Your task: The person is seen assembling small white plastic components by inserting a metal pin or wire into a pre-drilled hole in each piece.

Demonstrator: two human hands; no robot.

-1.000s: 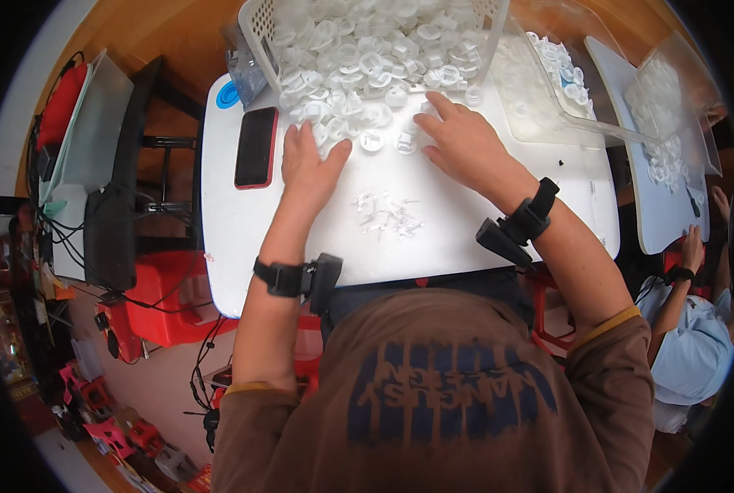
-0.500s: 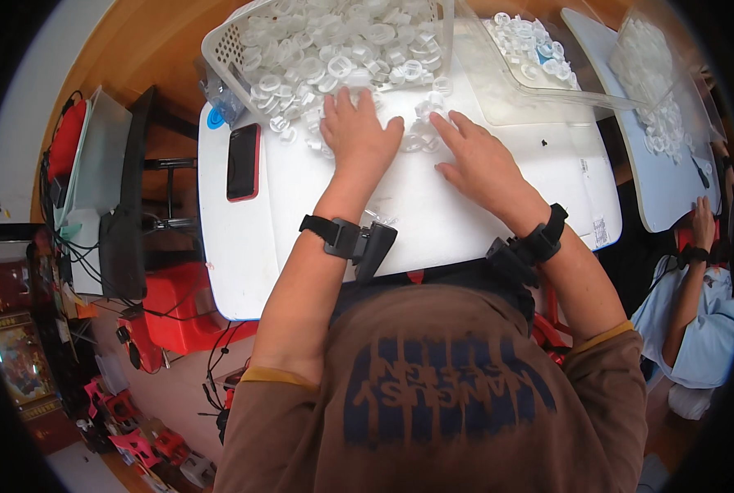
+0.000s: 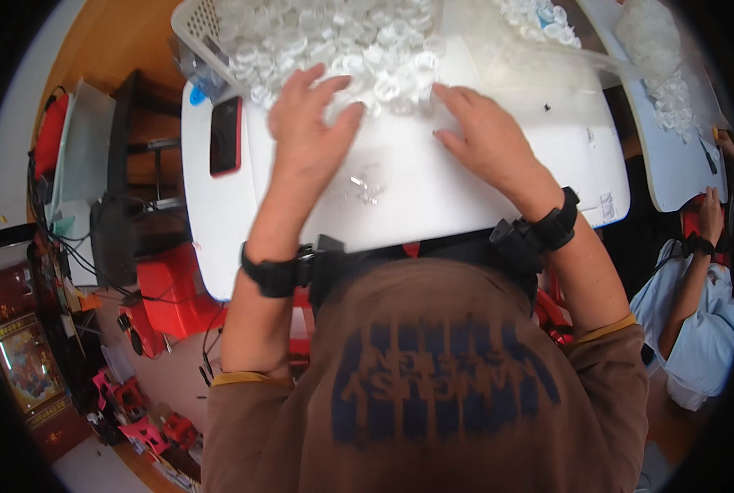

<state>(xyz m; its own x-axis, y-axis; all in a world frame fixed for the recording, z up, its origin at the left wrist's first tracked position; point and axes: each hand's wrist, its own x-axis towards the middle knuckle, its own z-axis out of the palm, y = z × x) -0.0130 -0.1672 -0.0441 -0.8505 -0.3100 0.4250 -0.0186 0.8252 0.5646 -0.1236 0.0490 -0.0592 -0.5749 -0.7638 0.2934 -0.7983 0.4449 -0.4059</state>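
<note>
Left hand and right hand, fingers apart, flanked white parts at twelve o'clock.
Beyond, the basket held more, its far side cut off; blur hid whether fingertips touched any.

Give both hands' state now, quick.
Left hand: open, nothing visibly held, by the white plastic parts.
Right hand: open, nothing visibly held; contact unclear.

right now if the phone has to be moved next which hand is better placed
Probably the left hand: it is open and nearer the phone. The right hand is farther off, at the right side of the loose plastic pieces.
</note>
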